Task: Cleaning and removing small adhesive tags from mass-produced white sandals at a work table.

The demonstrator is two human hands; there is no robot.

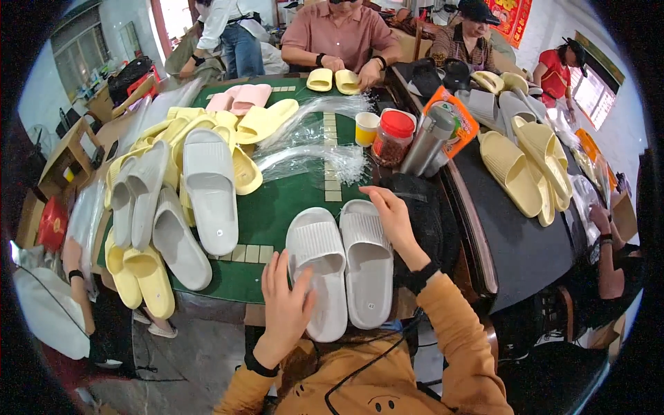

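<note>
A pair of grey slide slippers lies side by side in front of me, toes away from me. My left hand (285, 308) is open beside the left grey slipper (324, 294), fingers spread and thumb over its edge. At the outer toe side of the right grey slipper (368, 280) is my right hand (393, 220), its fingers stretched out and not wrapped around it. Whether the right fingertips press on the slipper I cannot tell. Farther left, a larger pile holds yellow slippers (266, 122) and grey slippers (211, 190), with a pink pair (242, 98) behind.
Clear plastic bags (301, 162) lie on the green tabletop (238, 277). A red-lidded jar (394, 138), a paper cup (366, 129) and a steel flask (429, 138) stand at the right. More slippers (512, 173) cover a dark table. Across, a person (339, 38) handles yellow slippers; others work nearby.
</note>
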